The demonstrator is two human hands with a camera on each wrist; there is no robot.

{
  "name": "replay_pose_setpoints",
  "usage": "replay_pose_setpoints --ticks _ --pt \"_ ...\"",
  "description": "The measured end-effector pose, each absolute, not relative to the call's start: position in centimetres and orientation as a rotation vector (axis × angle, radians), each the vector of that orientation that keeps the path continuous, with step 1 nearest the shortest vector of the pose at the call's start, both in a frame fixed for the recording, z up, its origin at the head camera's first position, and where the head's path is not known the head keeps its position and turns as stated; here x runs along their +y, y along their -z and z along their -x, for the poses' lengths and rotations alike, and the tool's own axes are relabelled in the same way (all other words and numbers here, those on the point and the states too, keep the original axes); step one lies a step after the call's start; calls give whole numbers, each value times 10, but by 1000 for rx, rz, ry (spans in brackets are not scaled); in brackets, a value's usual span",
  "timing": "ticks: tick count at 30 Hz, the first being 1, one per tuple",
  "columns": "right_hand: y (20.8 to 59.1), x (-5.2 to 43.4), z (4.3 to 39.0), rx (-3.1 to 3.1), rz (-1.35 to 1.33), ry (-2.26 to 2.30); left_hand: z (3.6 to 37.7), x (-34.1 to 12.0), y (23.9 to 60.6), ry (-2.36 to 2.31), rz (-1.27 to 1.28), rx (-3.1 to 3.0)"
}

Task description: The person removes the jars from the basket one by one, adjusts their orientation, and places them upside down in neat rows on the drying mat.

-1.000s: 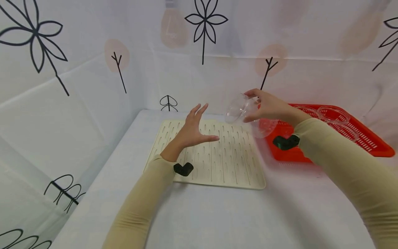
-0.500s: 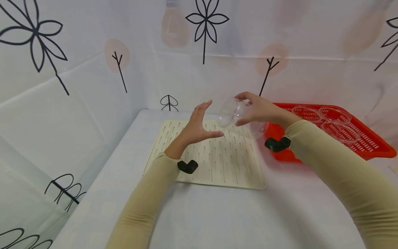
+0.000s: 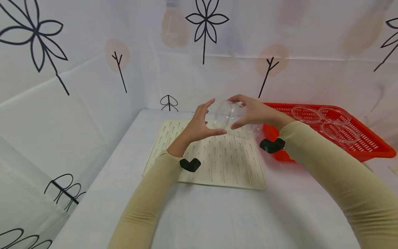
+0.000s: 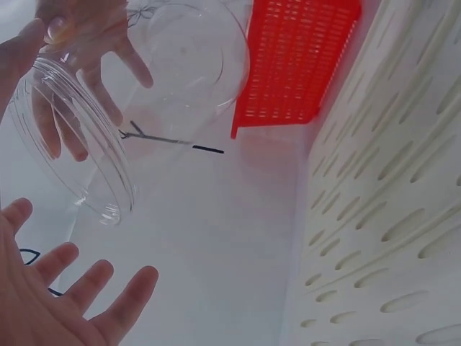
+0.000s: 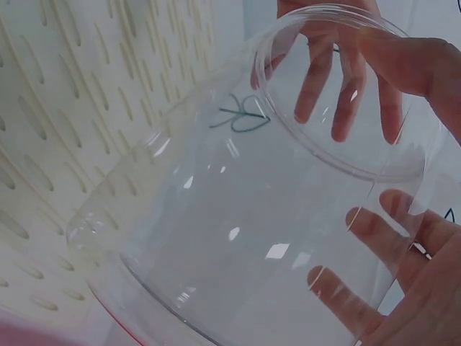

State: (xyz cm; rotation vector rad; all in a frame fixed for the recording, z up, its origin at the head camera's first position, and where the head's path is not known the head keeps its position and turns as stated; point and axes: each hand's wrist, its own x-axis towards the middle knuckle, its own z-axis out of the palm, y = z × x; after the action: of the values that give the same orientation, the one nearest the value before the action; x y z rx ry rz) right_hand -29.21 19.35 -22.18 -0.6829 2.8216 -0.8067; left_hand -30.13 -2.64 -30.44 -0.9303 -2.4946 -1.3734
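Note:
My right hand (image 3: 242,112) grips a clear plastic jar (image 3: 224,116) around its body, holding it tilted in the air over the far right part of a cream slotted mat (image 3: 214,162). The jar's open mouth points left toward my left hand (image 3: 209,119), which is spread open just short of the rim. In the left wrist view the jar (image 4: 130,108) hangs above my left fingers (image 4: 72,288) with a small gap. The right wrist view looks through the jar (image 5: 274,209) to the left hand's fingers (image 5: 346,79), with the right hand's fingers (image 5: 389,274) wrapped under it.
A red slotted basket (image 3: 370,147) stands to the right of the mat and holds three clear round lids (image 3: 340,130). The white table (image 3: 217,218) is walled by patterned white cloth at the back and left. Both forearms wear beige sleeves.
The right hand has carried the jar leftward from near the basket to over the mat. The left hand has risen and closed in on the jar's mouth.

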Motion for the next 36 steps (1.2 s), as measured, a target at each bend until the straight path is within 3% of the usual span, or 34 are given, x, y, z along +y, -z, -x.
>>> replay_pose_setpoints --ticks 36 --pt "223 189 285 2813 768 761 301 -24 301 1566 972 -2489"
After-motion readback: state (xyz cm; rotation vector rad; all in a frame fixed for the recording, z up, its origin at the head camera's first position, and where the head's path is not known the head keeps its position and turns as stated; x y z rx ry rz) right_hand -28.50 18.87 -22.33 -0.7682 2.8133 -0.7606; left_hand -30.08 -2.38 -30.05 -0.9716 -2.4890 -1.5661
